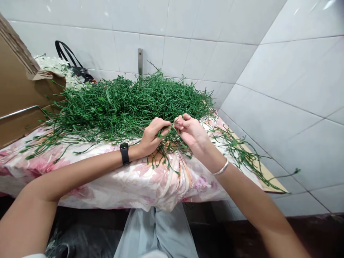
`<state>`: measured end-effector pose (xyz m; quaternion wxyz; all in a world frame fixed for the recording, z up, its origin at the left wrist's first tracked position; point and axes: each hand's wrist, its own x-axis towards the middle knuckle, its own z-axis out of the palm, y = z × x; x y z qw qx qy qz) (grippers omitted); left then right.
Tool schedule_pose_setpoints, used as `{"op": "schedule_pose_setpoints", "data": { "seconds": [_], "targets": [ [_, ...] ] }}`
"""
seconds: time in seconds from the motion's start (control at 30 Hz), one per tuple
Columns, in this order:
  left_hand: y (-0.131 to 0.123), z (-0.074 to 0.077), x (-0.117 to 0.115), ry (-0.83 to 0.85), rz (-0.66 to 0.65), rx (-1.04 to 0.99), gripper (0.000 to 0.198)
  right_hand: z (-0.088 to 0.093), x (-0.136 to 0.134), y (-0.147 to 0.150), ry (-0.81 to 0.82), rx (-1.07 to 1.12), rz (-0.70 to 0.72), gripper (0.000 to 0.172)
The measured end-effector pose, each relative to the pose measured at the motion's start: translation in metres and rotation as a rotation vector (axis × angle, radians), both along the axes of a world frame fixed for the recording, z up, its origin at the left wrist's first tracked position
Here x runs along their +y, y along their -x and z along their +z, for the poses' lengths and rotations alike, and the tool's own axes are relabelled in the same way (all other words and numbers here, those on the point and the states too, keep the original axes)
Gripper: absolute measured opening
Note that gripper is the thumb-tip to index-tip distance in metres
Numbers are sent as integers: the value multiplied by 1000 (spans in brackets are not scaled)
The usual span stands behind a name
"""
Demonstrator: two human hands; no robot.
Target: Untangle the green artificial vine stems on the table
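My left hand [154, 136] pinches thin green artificial stems [164, 133] between thumb and fingers, just in front of a large heap of the same stems [139, 100]. Facing it, my right hand [189, 132] closes its fingertips on the stems at nearly the same spot, so the two hands almost touch. Loose ends of several stems [168, 159] hang below the hands over the flowered cloth [107, 179]. Exactly how the stems cross between the fingertips is too small to tell.
A smaller spread of stems [242, 150] lies at the right on the table's yellowish edge [271, 184]. At the left stands a cardboard box [24, 79], with white flowers [53, 64] and a black bag [83, 73] behind. A tiled wall [188, 53] encloses the back and right.
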<state>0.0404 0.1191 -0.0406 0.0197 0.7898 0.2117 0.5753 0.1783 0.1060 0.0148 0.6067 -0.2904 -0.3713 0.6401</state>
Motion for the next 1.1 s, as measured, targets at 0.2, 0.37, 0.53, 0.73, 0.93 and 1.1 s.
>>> {"op": "schedule_pose_setpoints", "data": {
  "seconds": [0.2,0.37,0.53,0.73,0.93,1.1],
  "targets": [
    [0,-1,0,12,9,-12,11,-1,4,2,21,40,5,35],
    [0,-2,0,24,13,-7,11,0,7,4,37,35,6,35],
    [-1,-1,-2,40,19,-2,10,-2,8,2,36,29,4,33],
    [-1,-1,-2,38,28,5,10,-3,7,7,65,28,-1,33],
    [2,-1,-9,-7,-32,60,12,28,16,-35,-39,71,-154,32],
    [0,-1,-7,91,-4,4,11,23,16,-62,-124,-18,-241,29]
  ]
}}
